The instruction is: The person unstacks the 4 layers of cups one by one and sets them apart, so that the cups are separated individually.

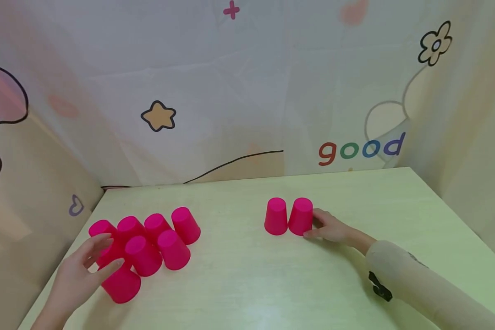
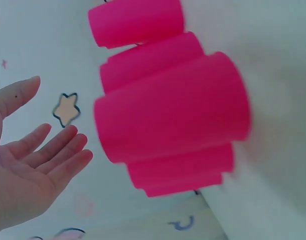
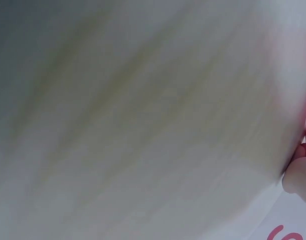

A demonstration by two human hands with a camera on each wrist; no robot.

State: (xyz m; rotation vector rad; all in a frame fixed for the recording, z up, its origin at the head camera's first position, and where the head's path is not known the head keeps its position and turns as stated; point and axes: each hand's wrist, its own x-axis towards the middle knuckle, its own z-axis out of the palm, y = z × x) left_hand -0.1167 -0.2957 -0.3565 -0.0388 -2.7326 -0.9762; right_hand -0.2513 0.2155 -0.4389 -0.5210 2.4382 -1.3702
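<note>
Upside down on the table (image 1: 231, 284), two pink cups stand side by side right of the middle. My right hand (image 1: 332, 229) holds the right-hand cup (image 1: 300, 217) low on its right side, thumb in front and fingers behind. Left of it, almost touching, is the other cup (image 1: 276, 217). On the table's left, my left hand (image 1: 76, 275) hovers over a cluster of several upturned pink cups, fingers spread, partly hiding the nearest cup (image 1: 123, 284). From the left wrist view, a gap shows between that hand (image 2: 38, 160) and the cups (image 2: 173, 107).
Toward the right of the cluster stand a back cup (image 1: 186, 226) and a front cup (image 1: 174, 250). A printed curtain (image 1: 231, 91) hangs behind the table and along its sides. A pale sleeve (image 3: 143, 125) fills most of the right wrist view.
</note>
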